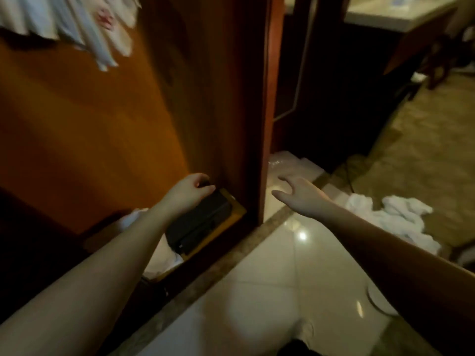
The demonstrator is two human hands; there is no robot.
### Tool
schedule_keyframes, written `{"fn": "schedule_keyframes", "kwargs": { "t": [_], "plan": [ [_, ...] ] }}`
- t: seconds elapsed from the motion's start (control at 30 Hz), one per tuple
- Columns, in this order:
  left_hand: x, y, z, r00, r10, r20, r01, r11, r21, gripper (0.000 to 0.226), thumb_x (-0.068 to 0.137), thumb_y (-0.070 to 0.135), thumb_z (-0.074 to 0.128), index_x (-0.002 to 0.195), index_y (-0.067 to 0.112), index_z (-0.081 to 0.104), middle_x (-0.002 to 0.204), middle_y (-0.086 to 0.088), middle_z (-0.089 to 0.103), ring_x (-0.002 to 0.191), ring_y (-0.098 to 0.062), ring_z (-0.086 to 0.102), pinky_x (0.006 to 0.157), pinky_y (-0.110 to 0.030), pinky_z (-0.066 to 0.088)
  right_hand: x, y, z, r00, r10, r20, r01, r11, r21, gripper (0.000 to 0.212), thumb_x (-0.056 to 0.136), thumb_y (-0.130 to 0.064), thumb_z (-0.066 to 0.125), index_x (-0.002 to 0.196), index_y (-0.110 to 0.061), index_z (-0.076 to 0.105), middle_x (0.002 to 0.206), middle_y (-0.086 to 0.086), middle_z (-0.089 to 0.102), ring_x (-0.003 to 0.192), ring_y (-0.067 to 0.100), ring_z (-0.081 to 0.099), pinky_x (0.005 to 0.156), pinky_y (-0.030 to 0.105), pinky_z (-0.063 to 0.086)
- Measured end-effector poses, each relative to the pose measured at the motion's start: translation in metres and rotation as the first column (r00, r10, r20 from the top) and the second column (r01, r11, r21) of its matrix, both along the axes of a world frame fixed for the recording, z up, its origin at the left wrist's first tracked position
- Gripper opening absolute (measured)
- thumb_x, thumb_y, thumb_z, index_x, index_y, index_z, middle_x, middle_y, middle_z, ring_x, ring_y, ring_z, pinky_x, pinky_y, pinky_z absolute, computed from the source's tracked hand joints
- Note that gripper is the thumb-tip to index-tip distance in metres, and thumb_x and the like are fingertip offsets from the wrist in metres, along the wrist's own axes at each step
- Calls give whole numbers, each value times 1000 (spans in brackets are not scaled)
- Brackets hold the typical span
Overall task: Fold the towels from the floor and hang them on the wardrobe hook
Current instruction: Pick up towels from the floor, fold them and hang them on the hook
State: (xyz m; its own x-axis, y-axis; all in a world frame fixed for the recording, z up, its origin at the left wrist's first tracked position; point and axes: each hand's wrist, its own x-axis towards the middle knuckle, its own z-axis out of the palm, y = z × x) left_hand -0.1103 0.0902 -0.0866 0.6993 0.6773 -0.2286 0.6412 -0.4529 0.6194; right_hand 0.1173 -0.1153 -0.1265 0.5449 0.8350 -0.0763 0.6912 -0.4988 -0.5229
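Observation:
White towels lie crumpled on the floor at the right, where tile meets carpet. White cloth hangs at the top left inside the open wooden wardrobe. My left hand reaches into the wardrobe bottom, fingers loosely curled over the far end of a black case; whether it grips anything is unclear. My right hand is stretched out over the tiles, fingers spread, holding nothing, to the left of the towels.
The black case lies on a yellow board in the wardrobe base, with white cloth beside it. White flat packages sit on the floor behind the wardrobe side. A counter and chair legs stand at the far right.

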Motion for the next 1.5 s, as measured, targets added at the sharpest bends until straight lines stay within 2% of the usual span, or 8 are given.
{"fn": "schedule_keyframes", "kwargs": {
  "t": [0.2, 0.37, 0.73, 0.93, 1.13, 1.33, 1.43, 1.5],
  "plan": [
    [99, -62, -63, 982, -151, -111, 139, 984, -113, 53, 97, 48, 57, 145, 28, 47, 145, -2, 49, 129, -20, 50, 92, -33, 44, 49, -98, -75, 968, -203, -145, 188, 976, -106, 64, 92, -52, 62, 143, -16, 51, 147, 6, 51, 135, 26, 48, 107, 37, 37],
    [204, -117, -109, 958, -227, -175, 195, 963, -185, 53, 95, 47, 60, 143, 28, 50, 142, 1, 52, 124, -18, 53, 84, -30, 41, 114, -163, -127, 921, -316, -229, 269, 939, -213, 61, 95, -53, 59, 145, -18, 49, 150, 3, 48, 135, 23, 47, 106, 35, 38],
    [427, -220, -184, 837, -459, -297, 384, 880, -278, 51, 96, 41, 61, 141, 19, 52, 142, -6, 54, 127, -23, 53, 99, -28, 42, 277, -280, -204, 784, -545, -299, 397, 809, -433, 61, 94, -57, 56, 143, -20, 52, 147, 3, 50, 132, 23, 50, 103, 36, 40],
    [524, -254, -234, 759, -549, -350, 429, 826, -367, 48, 97, 37, 60, 140, 15, 53, 145, -6, 52, 127, -25, 52, 104, -36, 44, 343, -323, -249, 636, -698, -330, 456, 685, -568, 60, 95, -53, 56, 143, -17, 52, 148, 6, 49, 133, 26, 48, 106, 38, 41],
    [638, -257, -294, 663, -636, -395, 499, 769, -400, 49, 97, 37, 59, 140, 14, 54, 144, -4, 54, 127, -23, 53, 102, -33, 42, 423, -336, -295, 500, -805, -319, 522, 574, -631, 61, 94, -53, 56, 144, -17, 52, 147, 6, 49, 131, 26, 52, 104, 36, 42],
    [764, -238, -368, 531, -714, -456, 559, 700, -445, 42, 97, 31, 57, 135, 12, 57, 138, -8, 59, 123, -26, 56, 92, -28, 41, 503, -322, -351, 282, -905, -318, 565, 425, -708, 60, 94, -55, 55, 142, -19, 53, 142, 7, 56, 125, 25, 56, 99, 36, 45],
    [818, -229, -410, 468, -738, -486, 582, 671, -458, 40, 96, 25, 57, 134, 11, 58, 138, -10, 59, 122, -27, 57, 94, -30, 44, 541, -316, -387, 187, -915, -357, 554, 398, -731, 58, 96, -51, 54, 142, -17, 53, 143, 7, 56, 125, 25, 56, 95, 34, 44],
    [848, -226, -437, 427, -748, -508, 591, 656, -469, 40, 97, 27, 57, 134, 11, 58, 138, -10, 58, 122, -27, 57, 95, -30, 44, 565, -313, -412, 119, -914, -387, 560, 384, -734, 56, 97, -49, 54, 142, -15, 53, 144, 7, 55, 128, 25, 54, 99, 35, 43]
  ]
}}
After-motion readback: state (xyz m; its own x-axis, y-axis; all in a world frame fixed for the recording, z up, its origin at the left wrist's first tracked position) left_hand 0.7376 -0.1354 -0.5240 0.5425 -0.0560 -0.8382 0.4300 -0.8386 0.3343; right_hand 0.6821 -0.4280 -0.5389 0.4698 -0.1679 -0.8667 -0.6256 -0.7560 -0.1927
